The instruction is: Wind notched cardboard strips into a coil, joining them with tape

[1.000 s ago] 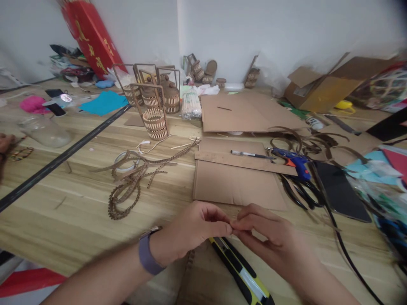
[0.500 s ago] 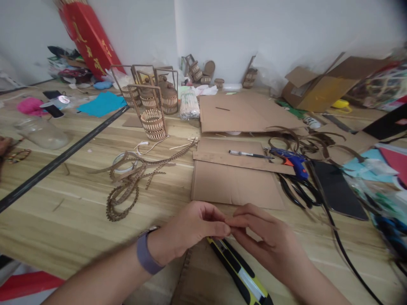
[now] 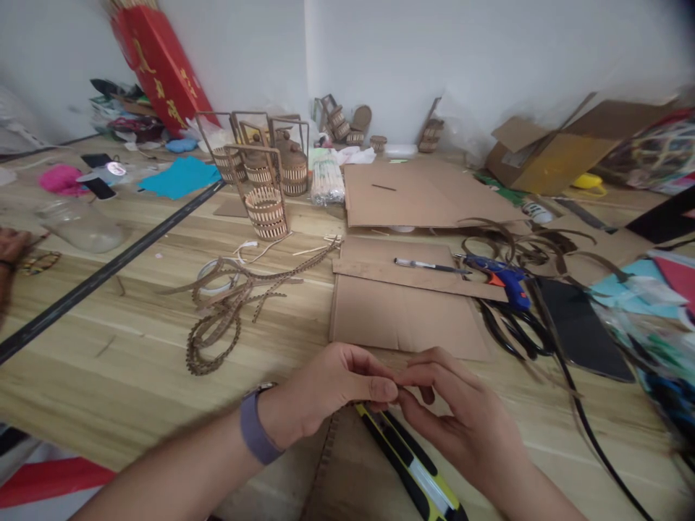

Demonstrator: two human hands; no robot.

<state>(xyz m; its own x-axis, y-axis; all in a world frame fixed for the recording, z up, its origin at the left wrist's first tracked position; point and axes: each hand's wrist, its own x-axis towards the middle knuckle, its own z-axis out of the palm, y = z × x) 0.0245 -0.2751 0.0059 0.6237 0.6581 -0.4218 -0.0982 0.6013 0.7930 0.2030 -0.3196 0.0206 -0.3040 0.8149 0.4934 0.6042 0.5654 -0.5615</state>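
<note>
My left hand (image 3: 339, 391) is closed in a pinch, thumb over the fingers, on a narrow corrugated cardboard strip (image 3: 327, 445). The strip's ridged length hangs down below that hand. At the left fingertips, the thumb and forefinger of my right hand (image 3: 456, 412) pinch the strip's end, which is mostly hidden by the fingers. A yellow and black utility knife (image 3: 407, 463) lies beneath both hands, on a brown cardboard sheet (image 3: 352, 485). Just beyond the hands is a flat cardboard piece (image 3: 402, 315) with a pen (image 3: 428, 265) above it.
Loose cardboard strips (image 3: 217, 311) lie left. Small basket models with tall handles (image 3: 266, 210) stand behind them. To the right are a blue glue gun (image 3: 507, 282), black-handled scissors (image 3: 515, 329), a phone (image 3: 580, 325) and a black cable (image 3: 591, 434). Another person's hand (image 3: 11, 246) shows at far left.
The view has shifted slightly, so the table things sit a little further right. My fingers stay pinched together, with the right fingers slightly parted from before. The other person's hand shows more.
</note>
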